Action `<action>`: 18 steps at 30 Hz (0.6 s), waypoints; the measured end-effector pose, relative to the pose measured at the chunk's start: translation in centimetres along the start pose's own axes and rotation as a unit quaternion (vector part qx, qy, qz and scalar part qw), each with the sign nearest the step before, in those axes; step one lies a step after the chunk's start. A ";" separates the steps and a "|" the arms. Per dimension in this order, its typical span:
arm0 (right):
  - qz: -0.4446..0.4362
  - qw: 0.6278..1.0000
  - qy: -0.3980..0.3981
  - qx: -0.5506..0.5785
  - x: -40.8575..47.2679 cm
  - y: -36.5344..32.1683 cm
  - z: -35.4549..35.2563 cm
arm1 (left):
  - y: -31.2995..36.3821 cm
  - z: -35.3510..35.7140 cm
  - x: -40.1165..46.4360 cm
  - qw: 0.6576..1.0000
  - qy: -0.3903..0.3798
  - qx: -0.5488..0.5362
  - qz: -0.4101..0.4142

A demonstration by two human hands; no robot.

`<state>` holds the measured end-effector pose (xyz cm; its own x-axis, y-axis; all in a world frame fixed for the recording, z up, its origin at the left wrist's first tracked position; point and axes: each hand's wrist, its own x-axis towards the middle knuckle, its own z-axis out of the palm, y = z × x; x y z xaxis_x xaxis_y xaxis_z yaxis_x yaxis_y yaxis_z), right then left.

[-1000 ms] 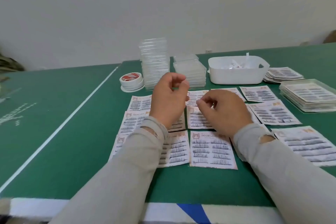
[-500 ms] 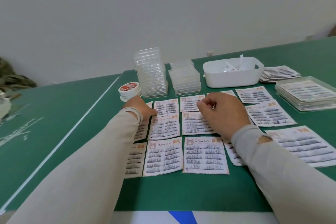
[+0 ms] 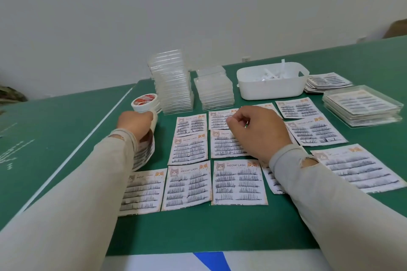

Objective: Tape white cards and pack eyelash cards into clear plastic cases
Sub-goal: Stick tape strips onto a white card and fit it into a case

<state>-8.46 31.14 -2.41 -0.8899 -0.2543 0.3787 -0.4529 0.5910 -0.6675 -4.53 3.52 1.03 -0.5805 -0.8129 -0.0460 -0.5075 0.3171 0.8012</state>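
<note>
Here the left hand [image 3: 134,122] grips the tape roll [image 3: 145,103] just beyond the eyelash cards [image 3: 239,181], the right hand [image 3: 256,132] pinched above them; thin, bendy cards likely lift best by an edge.

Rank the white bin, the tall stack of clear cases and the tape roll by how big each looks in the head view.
1. white bin and tall stack of clear cases: look alike in extent, so no ranking between them.
2. tape roll: clearly smallest, partly hidden behind the left hand.
</note>
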 end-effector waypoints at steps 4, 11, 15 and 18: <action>-0.040 0.999 -0.007 0.015 -1.1 -2.3 -0.5 | 0.2 -0.8 0.1 0.999 -0.043 -0.021 0.005; -0.255 0.899 -0.338 -0.112 -1.1 -12.7 5.0 | 0.5 -1.4 0.0 0.996 -0.076 0.020 0.051; -0.254 0.905 -0.327 -0.101 -1.7 -13.5 7.2 | 0.2 -1.2 0.2 0.994 -0.066 0.031 0.079; -0.226 0.944 -0.233 -0.060 -1.7 -13.5 8.0 | 0.2 -1.0 0.3 0.997 -0.046 0.023 0.062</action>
<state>-1.24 17.45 0.80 -0.5475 -0.7937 0.2652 -0.8073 0.4174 -0.4172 -4.17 2.80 1.81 -0.6961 -0.7180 -0.0048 -0.4557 0.4365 0.7758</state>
